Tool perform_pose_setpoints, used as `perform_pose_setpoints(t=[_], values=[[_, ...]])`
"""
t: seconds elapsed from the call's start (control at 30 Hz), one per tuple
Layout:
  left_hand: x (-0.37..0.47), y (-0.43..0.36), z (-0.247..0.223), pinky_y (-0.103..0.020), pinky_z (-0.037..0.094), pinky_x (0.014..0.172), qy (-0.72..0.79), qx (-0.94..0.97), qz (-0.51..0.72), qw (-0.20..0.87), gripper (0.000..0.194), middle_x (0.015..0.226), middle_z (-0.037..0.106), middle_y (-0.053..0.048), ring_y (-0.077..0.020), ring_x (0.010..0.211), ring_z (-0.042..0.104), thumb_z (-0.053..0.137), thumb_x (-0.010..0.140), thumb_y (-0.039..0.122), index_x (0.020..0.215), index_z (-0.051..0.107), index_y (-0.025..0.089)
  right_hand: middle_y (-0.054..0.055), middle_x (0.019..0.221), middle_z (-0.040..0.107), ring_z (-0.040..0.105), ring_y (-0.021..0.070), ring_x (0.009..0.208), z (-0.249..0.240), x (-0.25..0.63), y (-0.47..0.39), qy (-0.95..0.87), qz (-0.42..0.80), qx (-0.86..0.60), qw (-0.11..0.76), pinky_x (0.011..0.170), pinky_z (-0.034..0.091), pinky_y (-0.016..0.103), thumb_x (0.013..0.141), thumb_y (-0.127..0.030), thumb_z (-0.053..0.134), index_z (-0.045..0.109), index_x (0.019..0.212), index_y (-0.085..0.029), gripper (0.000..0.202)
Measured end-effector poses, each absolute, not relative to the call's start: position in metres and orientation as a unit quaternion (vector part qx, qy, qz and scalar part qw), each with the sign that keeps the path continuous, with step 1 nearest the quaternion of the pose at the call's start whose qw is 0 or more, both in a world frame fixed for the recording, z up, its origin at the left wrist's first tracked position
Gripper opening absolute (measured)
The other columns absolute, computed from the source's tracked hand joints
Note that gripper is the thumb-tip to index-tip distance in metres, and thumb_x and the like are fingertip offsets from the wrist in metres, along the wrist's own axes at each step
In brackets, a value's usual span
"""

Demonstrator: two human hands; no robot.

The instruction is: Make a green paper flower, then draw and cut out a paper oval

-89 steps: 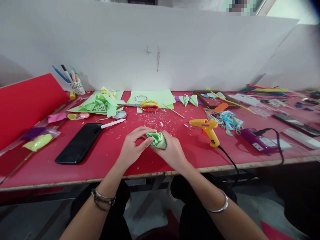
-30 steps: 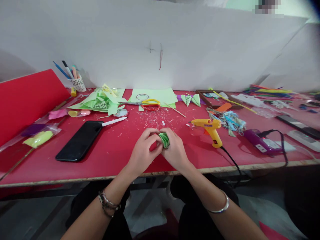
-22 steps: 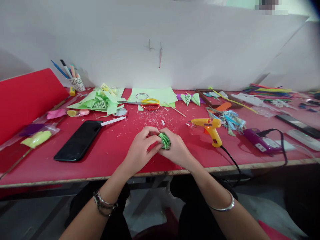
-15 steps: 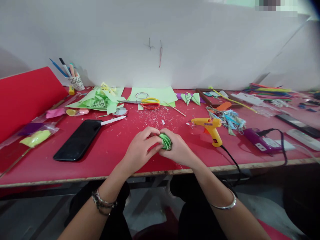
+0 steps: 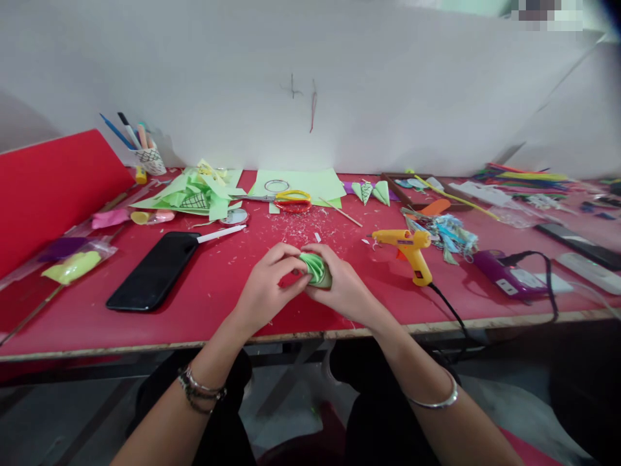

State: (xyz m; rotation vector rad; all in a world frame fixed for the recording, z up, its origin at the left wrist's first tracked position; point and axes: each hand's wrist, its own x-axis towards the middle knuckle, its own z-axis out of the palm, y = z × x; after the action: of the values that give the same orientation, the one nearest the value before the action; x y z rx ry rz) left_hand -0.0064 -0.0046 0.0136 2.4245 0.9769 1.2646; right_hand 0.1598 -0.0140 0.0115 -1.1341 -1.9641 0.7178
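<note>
A small green folded-paper piece with swirling pleats (image 5: 315, 268) is between my two hands, just above the red table near its front edge. My right hand (image 5: 338, 282) curls round its right side and holds it. From the left, my left hand (image 5: 273, 279) pinches the near-left edge of the pleats with thumb and fingers. Part of the piece is hidden by the fingers. Beyond the hands, white scraps (image 5: 303, 226) litter the red tabletop (image 5: 233, 285). A yellow glue gun (image 5: 406, 246) lies to the right of my right hand.
Left: a black phone (image 5: 151, 275), a white pen (image 5: 222, 233) and green paper pieces (image 5: 194, 194). Farther back lie yellow-handled scissors (image 5: 292, 199), a wooden stick (image 5: 343, 213) and green paper cones (image 5: 381, 192). Right: a purple power box (image 5: 509, 275) with a black cord.
The green folded paper has turned in my hands and shifted slightly left, showing more of its pleats and pale side. My left fingers have moved along its edge.
</note>
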Motion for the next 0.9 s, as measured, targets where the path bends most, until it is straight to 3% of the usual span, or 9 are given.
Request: perform_pose_setpoints(t=[0.13,0.27,0.47,0.9], values=[[-0.003,-0.006,0.013,-0.025,0.047,0.074,0.402,0.773,0.474,0.128,0.002,0.086,0.054,-0.003,-0.0133,0.081,0.054,0.057,0.079,0.017,0.077,0.058,0.017,0.01,0.112,0.058,0.058,0.0249,0.099,0.005,0.154,-0.015,-0.754,0.155,-0.51,0.385,0.076,0.045,0.034,0.073,-0.02,0.055,0.044,0.114,-0.019,0.042],[0.002,-0.009,0.013,-0.025,0.047,0.072,0.4,0.764,0.484,0.149,0.002,0.088,0.054,-0.004,-0.0122,0.078,0.054,0.056,0.079,0.016,0.078,0.058,0.017,0.01,0.098,0.064,0.061,0.0262,0.087,0.004,0.15,-0.016,-0.748,0.111,-0.559,0.34,0.067,0.045,0.033,0.076,-0.023,0.051,0.048,0.106,-0.019,0.03],[0.004,-0.01,0.015,-0.028,0.047,0.08,0.36,0.8,0.459,0.14,0.003,0.092,0.052,-0.005,-0.0149,0.088,0.054,0.055,0.08,0.015,0.079,0.056,0.017,0.003,0.071,0.064,0.061,0.0218,0.065,0.009,0.15,-0.017,-0.713,0.174,-0.593,0.332,0.052,0.038,0.026,0.071,-0.029,0.056,0.053,0.084,-0.02,0.016],[-0.005,-0.01,0.022,-0.028,0.046,0.079,0.339,0.828,0.406,0.183,0.004,0.096,0.051,-0.005,-0.0147,0.088,0.053,0.054,0.082,0.019,0.079,0.058,0.018,-0.001,0.07,0.061,0.056,0.0129,0.065,0.008,0.153,-0.012,-0.702,0.397,-0.451,0.382,0.058,0.042,0.023,0.066,-0.021,0.06,0.059,0.081,-0.016,0.016]])
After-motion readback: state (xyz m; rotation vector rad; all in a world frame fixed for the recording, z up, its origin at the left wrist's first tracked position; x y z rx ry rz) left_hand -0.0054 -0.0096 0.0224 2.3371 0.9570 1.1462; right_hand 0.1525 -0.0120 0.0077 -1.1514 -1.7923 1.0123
